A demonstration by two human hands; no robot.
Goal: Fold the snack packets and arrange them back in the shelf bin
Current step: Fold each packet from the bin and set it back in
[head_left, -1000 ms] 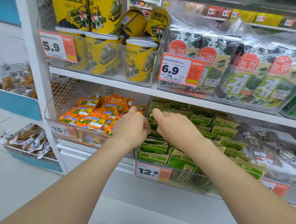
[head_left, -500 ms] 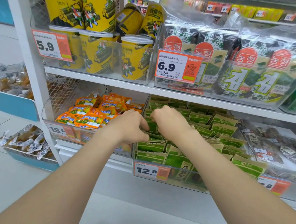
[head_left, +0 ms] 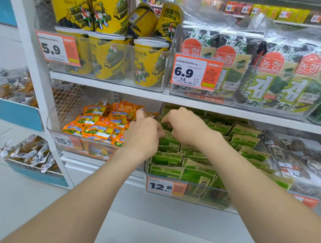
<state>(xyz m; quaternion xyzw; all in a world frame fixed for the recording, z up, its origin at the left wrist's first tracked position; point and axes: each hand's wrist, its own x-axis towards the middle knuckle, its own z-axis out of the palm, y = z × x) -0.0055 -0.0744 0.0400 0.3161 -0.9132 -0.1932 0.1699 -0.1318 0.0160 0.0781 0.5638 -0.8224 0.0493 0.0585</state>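
Note:
Several green and tan snack packets stand in rows in a clear shelf bin with a 12.8 price tag. Both my hands are in the far left part of this bin. My left hand and my right hand have their fingers curled, pinching the top of one green packet between them. The fingertips are hidden behind the hands.
A bin of orange packets sits directly left, against my left hand. The white shelf board hangs low above my hands, carrying yellow cans and seaweed packs. Clear bags lie to the right.
Both hands have stayed on the same packet at the bin's far left, working slightly deeper under the shelf. The view has shifted a little.

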